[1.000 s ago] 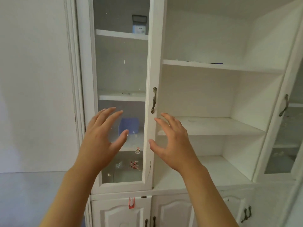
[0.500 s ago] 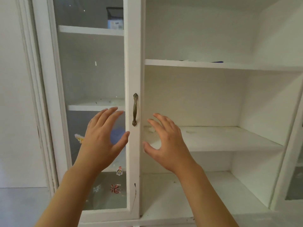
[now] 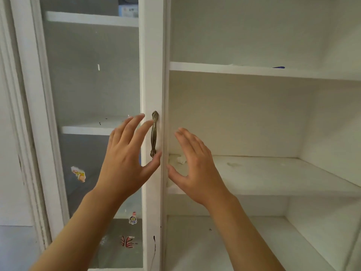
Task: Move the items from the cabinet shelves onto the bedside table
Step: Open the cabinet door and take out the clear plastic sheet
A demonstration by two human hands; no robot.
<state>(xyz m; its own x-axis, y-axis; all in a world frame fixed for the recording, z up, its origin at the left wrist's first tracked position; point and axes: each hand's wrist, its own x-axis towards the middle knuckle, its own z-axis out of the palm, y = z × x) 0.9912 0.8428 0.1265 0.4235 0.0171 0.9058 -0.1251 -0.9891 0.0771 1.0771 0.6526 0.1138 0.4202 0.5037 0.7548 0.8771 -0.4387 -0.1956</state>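
A white cabinet fills the view. Its left glass door (image 3: 91, 79) is closed, with a bronze handle (image 3: 154, 133) on its right stile. My left hand (image 3: 128, 159) is raised in front of that door, fingers spread, thumb just below the handle, holding nothing. My right hand (image 3: 195, 167) is open too, in front of the open middle bay near its second shelf (image 3: 273, 173). A box with a blue and white label (image 3: 129, 10) stands on the top shelf behind the glass. A small white lump (image 3: 181, 159) lies at the left end of the second shelf.
A flat blue object (image 3: 279, 67) lies on the upper open shelf (image 3: 234, 68). Stickers (image 3: 79, 174) dot the glass door. A white wall (image 3: 9, 153) is on the left. The lower open shelf (image 3: 254, 241) lies below my right forearm.
The view has closed in on the cabinet and shifted left to right. Both hands have moved up toward the door handle, the left thumb now just under it.
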